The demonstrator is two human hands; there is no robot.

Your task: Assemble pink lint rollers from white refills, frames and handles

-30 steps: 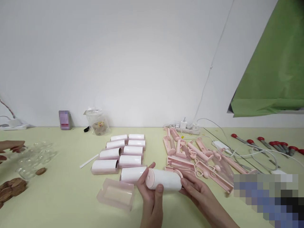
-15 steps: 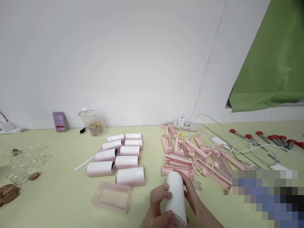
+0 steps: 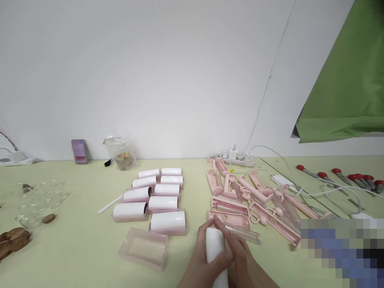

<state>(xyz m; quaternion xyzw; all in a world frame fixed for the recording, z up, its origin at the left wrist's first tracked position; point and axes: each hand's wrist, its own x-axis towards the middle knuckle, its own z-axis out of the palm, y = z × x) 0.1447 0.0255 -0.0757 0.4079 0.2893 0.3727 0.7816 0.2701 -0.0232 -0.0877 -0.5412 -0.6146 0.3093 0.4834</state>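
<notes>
While your left hand (image 3: 201, 260) wraps the white roll (image 3: 213, 244) in the head view, thumb laid across its upper side, your right hand (image 3: 241, 258) closes against the roll's right side, so both hands grip it. The roll sits at the bottom centre of the frame, its near end running toward the lower edge. Just beside your right hand lies a clear piece (image 3: 246, 234), partly hidden by your fingers. Above it, right of centre, pink plastic parts (image 3: 229, 219) are spread out. Left of your hands, near the bottom, is a translucent tray (image 3: 163, 258); above it, nine white rolls (image 3: 168, 221) rest in pinkish cases in two columns. At far lower left you have brown discs (image 3: 18, 236) clustered together.
</notes>
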